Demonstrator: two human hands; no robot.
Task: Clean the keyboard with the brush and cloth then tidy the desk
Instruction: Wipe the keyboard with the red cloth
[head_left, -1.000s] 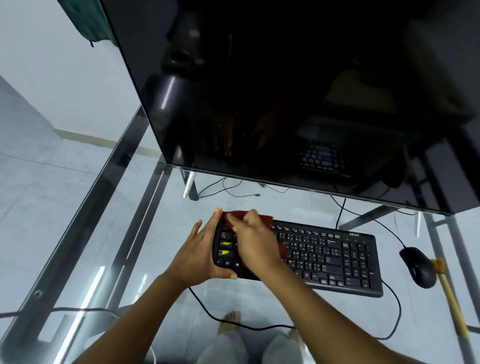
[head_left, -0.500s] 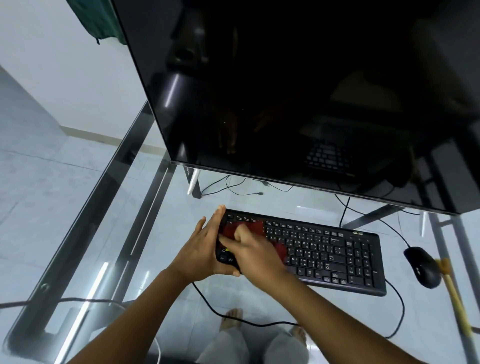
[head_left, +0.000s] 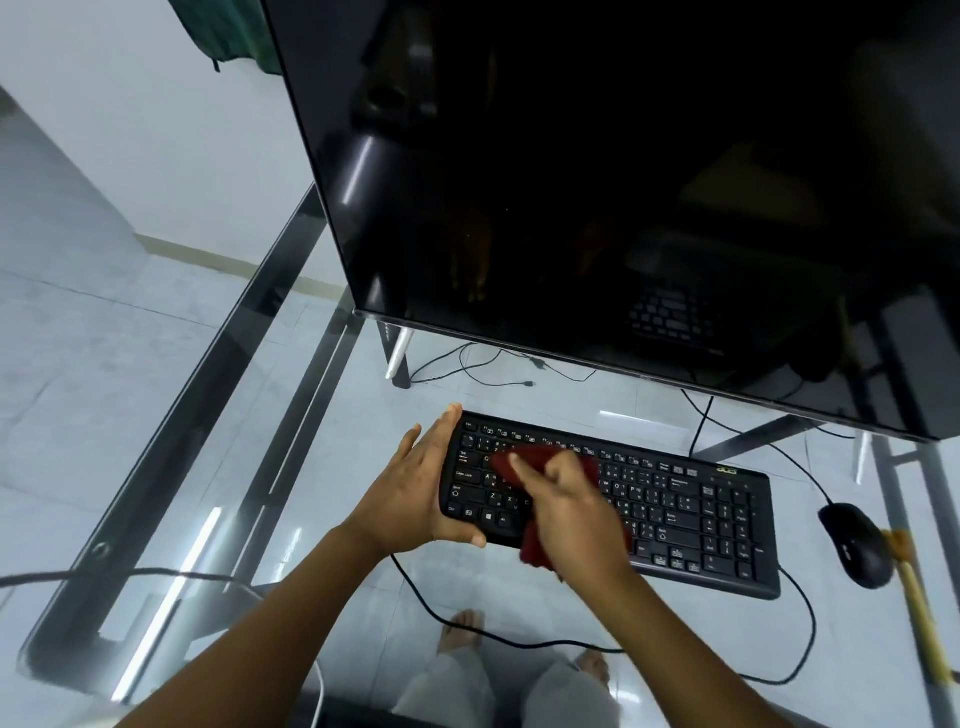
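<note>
A black keyboard (head_left: 696, 509) lies on the glass desk (head_left: 218, 415) below the monitor. My left hand (head_left: 415, 493) grips the keyboard's left end, thumb under the front edge. My right hand (head_left: 571, 504) presses a dark red cloth (head_left: 535, 545) onto the left-centre keys; the cloth shows above my fingers and hangs over the front edge. A brush with a yellow wooden handle (head_left: 919, 613) lies at the far right, beside the mouse, partly cut off by the frame.
A large dark monitor (head_left: 623, 182) fills the upper view, its lower edge just behind the keyboard. A black mouse (head_left: 857, 545) sits right of the keyboard. Cables run under the glass, and my feet show below the desk.
My right hand and the cloth have slid from the keyboard's top-left corner toward the right and down over the keys. The left hand has kept its hold on the keyboard's left end.
</note>
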